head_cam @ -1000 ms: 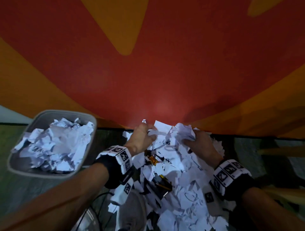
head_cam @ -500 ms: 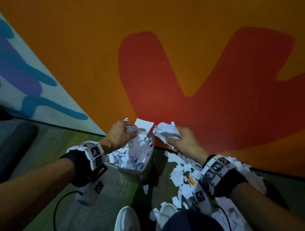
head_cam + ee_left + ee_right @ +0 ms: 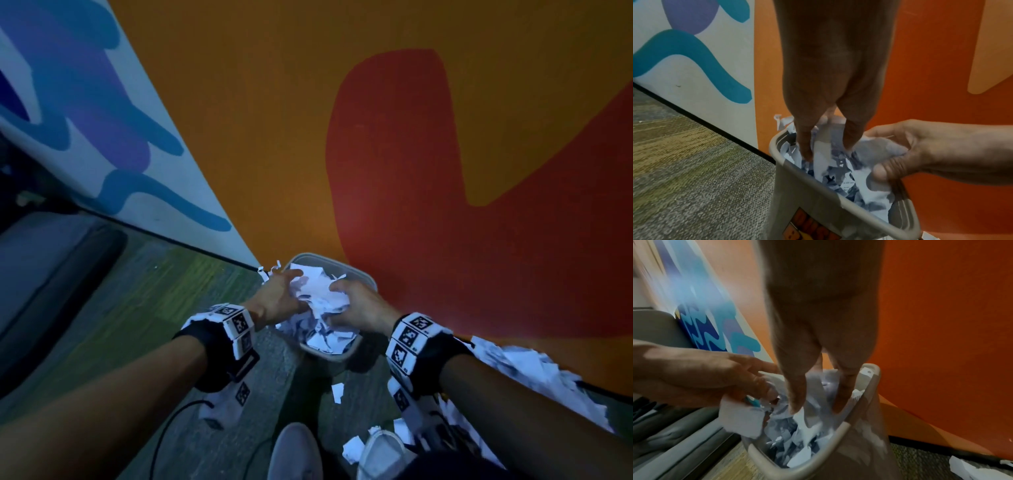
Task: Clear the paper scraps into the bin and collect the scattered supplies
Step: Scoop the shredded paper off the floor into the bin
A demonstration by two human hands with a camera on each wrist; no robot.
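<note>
Paper scraps (image 3: 320,301): a white crumpled mass heaped in the mouth of the bin (image 3: 363,279), rising above its rim; part of the heap sits between the two hands.

Bin: grey plastic, rounded-rectangular rim, standing on the carpet (image 3: 164,298) against the foot of the wall (image 3: 274,137); an orange-lettered label shows on its side in the left wrist view.

Left hand (image 3: 274,299): over the bin's left side, fingers extended downward and slightly parted, tips pushed into the scraps; one finger (image 3: 804,144) sits just inside the rim. No pinch visible.

Right hand (image 3: 359,305): over the bin's right side, fingers curled around a wad of the scraps, thumb (image 3: 882,174) pressed on it from below; in the right wrist view two fingertips point down into the paper near the far rim.

Loose scrap (image 3: 337,392): on the carpet just in front of the bin, apart from both hands.

Scrap pile (image 3: 534,373): on the floor along the wall, to the right of the bin, behind the right forearm; blurred.

Shoes (image 3: 294,452): two pale toes at the lower edge, with small scraps beside the right one.

Cable (image 3: 164,431): dark, lying on the carpet under the left forearm.

Wall: orange with red shapes; to the left a white panel with blue and purple forms.
</note>
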